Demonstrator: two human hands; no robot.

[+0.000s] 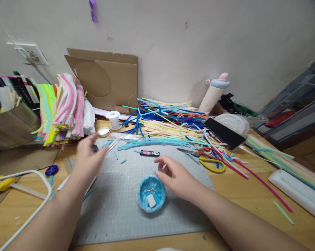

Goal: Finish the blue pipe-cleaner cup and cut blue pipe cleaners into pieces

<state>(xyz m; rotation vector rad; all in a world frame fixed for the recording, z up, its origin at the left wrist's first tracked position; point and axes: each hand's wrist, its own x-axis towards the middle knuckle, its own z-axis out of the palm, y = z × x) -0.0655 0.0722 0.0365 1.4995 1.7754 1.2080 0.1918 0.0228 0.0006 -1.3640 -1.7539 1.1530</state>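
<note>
A light-blue fuzzy bowl [140, 195] sits on the grey cutting mat [115, 216], with a small white block [151, 200] inside it. My right hand [176, 176] is at the bowl's upper right rim, fingers loosely curled and apart, with nothing visible in them; whether the thumb touches the rim I cannot tell. Over the mat's left edge, my left hand [88, 155] reaches forward with thumb and forefinger spread. A small dark object [95, 148] shows just behind it, partly hidden. Between the hands lies a black and pink glue tube [150, 153].
Blue pipe cleaners [157, 141] lie along the mat's back edge. Scissors [212, 164] with yellow and red handles and a phone [225, 133] are at right. A wire spool [113, 120] stands behind. At left are pipe-cleaner bundles [65, 108], a yellow glue gun [0, 184] and its white cable.
</note>
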